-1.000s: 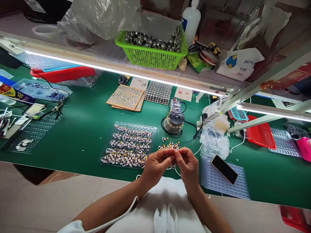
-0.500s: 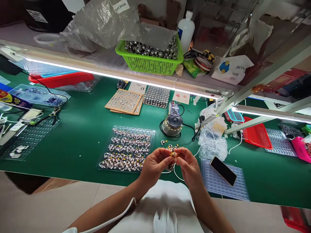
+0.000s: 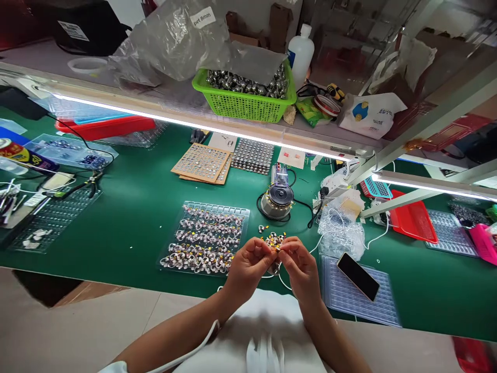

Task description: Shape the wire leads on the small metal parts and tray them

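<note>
My left hand and my right hand meet fingertip to fingertip above the front of the green table. Both are closed in a pinch around a tiny part, mostly hidden by the fingers and too small to name. Just beyond the fingertips lies a small heap of white-and-black parts with yellow tabs. A single similar part rests apart from it. To the left of my hands, a clear plastic tray holds rows of small looped white wire parts with yellow tabs.
A round grey device with a black cable stands behind the heap. A phone lies on stacked clear trays at the right. Overhead, a shelf carries a green basket of metal balls. Pliers lie far left.
The view has shifted slightly, so the table and shelf sit a little farther right and lower. Both hands stay together, with only small finger movements at the pinch.
</note>
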Demonstrator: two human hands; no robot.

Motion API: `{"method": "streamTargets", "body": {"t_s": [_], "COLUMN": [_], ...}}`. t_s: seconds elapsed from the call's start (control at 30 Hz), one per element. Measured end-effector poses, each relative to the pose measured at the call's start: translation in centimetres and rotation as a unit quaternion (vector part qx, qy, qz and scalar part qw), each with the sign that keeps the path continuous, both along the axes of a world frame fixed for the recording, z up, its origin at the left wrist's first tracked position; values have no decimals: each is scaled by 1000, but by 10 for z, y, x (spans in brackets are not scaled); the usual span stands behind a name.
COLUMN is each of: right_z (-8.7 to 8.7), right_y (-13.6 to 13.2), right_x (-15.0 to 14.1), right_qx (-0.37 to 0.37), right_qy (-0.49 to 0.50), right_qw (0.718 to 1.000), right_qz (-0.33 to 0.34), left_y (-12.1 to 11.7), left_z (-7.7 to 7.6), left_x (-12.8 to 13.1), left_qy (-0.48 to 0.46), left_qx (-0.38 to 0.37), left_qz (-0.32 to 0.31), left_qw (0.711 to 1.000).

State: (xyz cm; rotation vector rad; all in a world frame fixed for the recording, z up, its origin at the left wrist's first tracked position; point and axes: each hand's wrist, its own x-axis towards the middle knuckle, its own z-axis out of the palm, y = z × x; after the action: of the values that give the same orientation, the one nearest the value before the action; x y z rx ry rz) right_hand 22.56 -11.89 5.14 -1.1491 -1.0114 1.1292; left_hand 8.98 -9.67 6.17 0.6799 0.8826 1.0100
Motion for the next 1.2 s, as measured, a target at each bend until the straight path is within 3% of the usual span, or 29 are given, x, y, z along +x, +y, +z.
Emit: {"method": "streamTargets", "body": {"t_s": [0.1,0.23,0.33,0.63,0.77,0.93,1.1,1.2], "right_z": [0,-2,-3,-5,-4,-2,-6,-9], "right_y": [-1,-1,-2,-4,-2,1,2,-1], "right_x": [0,-2,-4,-6,0,9,12,13], "right_qx": [9,20,27,32,50,56,24,-5], "right_qy": [-41,-93,-102,-128,-142,-138,-118,-59], "right_qw": [999,993,992,990,989,986,986,988], "right_qz": [-21,-66,-71,-53,-13,74,115,145], "left_y": [-2,-2,-1,0,7,20,25,25], "left_z": [-1,0,0,-5,-5,-4,-4,-6], "left_x": [-5,-10,-10,-9,-17,-27,-34,-35], "left_qy": [84,221,251,225,197,168,167,105], "left_qx": [82,254,303,275,254,262,263,189], "left_qz": [11,56,69,51,-13,-108,-148,-211], "left_qw": [993,940,917,933,947,944,938,953]}}
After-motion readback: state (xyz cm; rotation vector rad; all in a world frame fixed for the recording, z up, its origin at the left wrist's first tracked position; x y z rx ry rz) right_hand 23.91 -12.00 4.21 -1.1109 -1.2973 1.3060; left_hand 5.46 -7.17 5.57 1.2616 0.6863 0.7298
